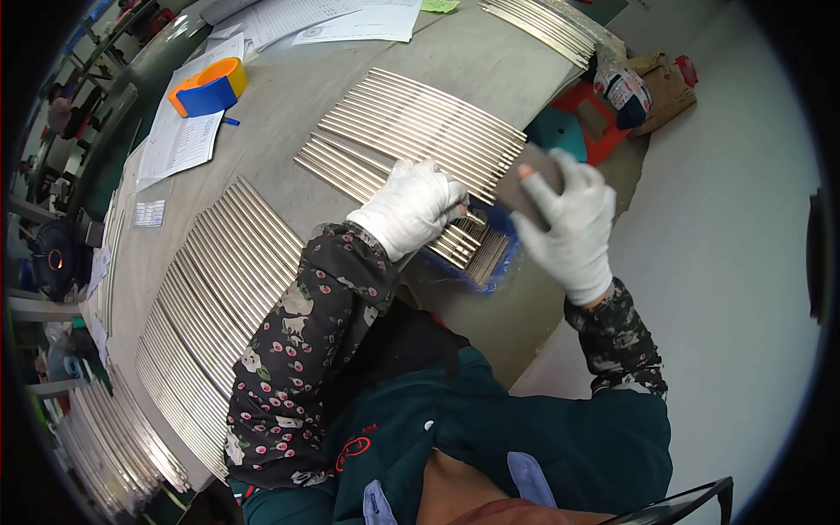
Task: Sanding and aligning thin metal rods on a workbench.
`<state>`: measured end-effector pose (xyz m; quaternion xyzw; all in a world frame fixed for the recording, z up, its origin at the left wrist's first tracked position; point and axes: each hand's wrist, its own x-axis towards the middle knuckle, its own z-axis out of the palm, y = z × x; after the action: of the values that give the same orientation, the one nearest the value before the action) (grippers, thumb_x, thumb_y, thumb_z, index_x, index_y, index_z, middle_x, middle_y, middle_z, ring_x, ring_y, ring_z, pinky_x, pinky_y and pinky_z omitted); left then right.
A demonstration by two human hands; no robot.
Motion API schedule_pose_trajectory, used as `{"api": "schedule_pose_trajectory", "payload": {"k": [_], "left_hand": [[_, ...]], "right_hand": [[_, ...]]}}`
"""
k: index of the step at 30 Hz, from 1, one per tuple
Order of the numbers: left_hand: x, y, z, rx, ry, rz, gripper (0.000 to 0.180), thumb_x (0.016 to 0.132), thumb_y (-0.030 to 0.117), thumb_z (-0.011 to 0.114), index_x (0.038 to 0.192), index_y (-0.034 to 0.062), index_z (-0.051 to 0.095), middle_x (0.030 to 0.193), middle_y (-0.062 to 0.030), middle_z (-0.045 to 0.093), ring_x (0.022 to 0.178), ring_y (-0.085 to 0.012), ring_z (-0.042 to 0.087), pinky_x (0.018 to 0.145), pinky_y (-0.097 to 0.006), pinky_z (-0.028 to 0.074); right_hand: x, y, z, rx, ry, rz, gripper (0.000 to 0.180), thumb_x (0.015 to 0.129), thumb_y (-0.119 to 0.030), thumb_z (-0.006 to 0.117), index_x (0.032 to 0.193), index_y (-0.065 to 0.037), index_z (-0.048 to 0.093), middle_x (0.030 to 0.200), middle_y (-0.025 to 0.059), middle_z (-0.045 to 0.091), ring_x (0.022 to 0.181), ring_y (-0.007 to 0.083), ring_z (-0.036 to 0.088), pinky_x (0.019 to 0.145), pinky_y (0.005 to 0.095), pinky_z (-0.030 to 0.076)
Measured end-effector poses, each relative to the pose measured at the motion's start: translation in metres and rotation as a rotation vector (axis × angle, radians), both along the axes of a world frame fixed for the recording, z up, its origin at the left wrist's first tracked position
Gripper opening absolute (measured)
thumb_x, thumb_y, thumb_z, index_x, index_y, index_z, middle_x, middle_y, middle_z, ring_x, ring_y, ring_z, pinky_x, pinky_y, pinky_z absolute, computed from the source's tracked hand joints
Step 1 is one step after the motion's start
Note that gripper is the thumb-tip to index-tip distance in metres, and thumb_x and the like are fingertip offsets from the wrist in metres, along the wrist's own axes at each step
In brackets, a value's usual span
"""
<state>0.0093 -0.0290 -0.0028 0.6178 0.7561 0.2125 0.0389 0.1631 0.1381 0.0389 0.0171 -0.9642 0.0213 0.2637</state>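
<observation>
At 12 o'clock, metal rods (429, 122) lie parallel on bench (276, 131), prob. so ends line up. L hand (407, 206) curled over nearer rods (341, 172), can't tell if gripping; R hand (573, 227) grip closed on brown block (514, 194), 2 o'clock, facing rod ends. Blue bin (513, 254), 3 o'clock.

Slanting silvery rods (346, 172) — brown block (518, 194)

Grey table (271, 131) under metal rods (429, 122) (in rows) and loose papers (179, 144).

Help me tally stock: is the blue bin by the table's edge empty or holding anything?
Not empty: thin metal rods show inside the blue bin; how full, cannot tell.
</observation>
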Motion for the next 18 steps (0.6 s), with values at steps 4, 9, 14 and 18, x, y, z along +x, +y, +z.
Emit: {"api": "schedule_pose_trajectory", "payload": {"k": [4, 9, 14, 18], "left_hand": [[0.005, 0.001, 0.002, 0.172, 0.094, 0.066, 0.013, 0.076, 0.017, 0.07, 0.084, 0.0098, 0.063, 0.083, -0.0049, 0.062, 0.082, -0.0279, 0.059, 0.072, -0.039, 0.048], [0.008, -0.003, 0.013, 0.339, 0.192, 0.176, 0.019, 0.071, 0.01, 0.072, 0.087, 0.0108, 0.063, 0.088, -0.0037, 0.062, 0.081, -0.0275, 0.059, 0.069, -0.039, 0.049], [0.017, -0.019, 0.014, 0.03, 0.049, -0.063, 0.014, 0.079, 0.021, 0.069, 0.089, 0.0128, 0.064, 0.089, -0.0009, 0.062, 0.09, -0.0252, 0.054, 0.08, -0.041, 0.042], [0.015, -0.014, 0.015, -0.083, -0.05, -0.025, 0.016, 0.08, 0.023, 0.069, 0.092, 0.0139, 0.065, 0.089, 0.0, 0.063, 0.093, -0.0247, 0.052, 0.083, -0.042, 0.04]], "right_hand": [[0.001, 0.017, 0.001, 0.012, 0.139, -0.117, 0.057, 0.057, -0.017, 0.079, 0.112, -0.014, 0.064, 0.118, 0.0145, 0.056, 0.102, 0.0322, 0.052, 0.086, 0.0413, 0.043], [0.007, 0.019, -0.005, -0.045, 0.164, -0.078, 0.055, 0.057, -0.02, 0.078, 0.11, -0.016, 0.065, 0.119, 0.0128, 0.055, 0.102, 0.0299, 0.052, 0.084, 0.0397, 0.043], [0.012, 0.015, -0.007, -0.067, 0.113, -0.049, 0.056, 0.057, -0.021, 0.078, 0.111, -0.016, 0.064, 0.121, 0.0127, 0.054, 0.103, 0.0298, 0.051, 0.085, 0.0396, 0.042], [0.015, 0.007, -0.005, -0.084, 0.072, -0.022, 0.056, 0.058, -0.021, 0.079, 0.112, -0.016, 0.064, 0.122, 0.0129, 0.054, 0.104, 0.0298, 0.05, 0.086, 0.0394, 0.04]]}}
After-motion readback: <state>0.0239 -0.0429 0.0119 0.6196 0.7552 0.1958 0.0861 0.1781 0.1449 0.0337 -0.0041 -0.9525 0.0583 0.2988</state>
